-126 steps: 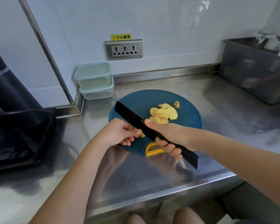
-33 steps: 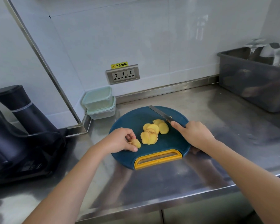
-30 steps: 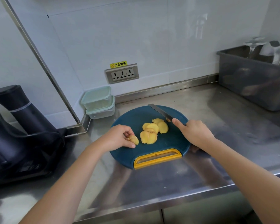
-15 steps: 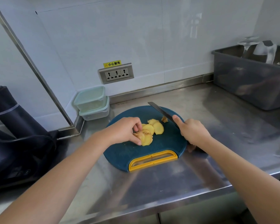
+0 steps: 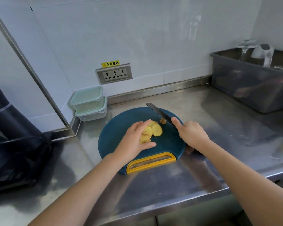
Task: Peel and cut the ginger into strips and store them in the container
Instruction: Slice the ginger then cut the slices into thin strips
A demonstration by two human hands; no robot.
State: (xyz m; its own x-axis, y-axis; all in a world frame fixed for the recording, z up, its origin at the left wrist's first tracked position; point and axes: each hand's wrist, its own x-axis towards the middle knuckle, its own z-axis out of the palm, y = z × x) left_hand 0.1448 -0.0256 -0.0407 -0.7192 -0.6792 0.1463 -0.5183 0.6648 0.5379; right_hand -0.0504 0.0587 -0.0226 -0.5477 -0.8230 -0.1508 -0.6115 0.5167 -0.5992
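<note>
Starting at the far left, two stacked containers (image 5: 88,103) sit in the wall corner. On the blue cutting board (image 5: 114,137) the left hand (image 5: 134,141) lies flat over the ginger slices (image 5: 156,130), fingers pretty much straight, pressing the pile. Just right, the right hand (image 5: 191,134) is wrapped round the knife (image 5: 160,113), forefinger along the spine, blade pointing toward the wall.

Ginger slices (image 5: 154,130) on board (image 5: 121,128), containers (image 5: 88,103) behind-left
</note>
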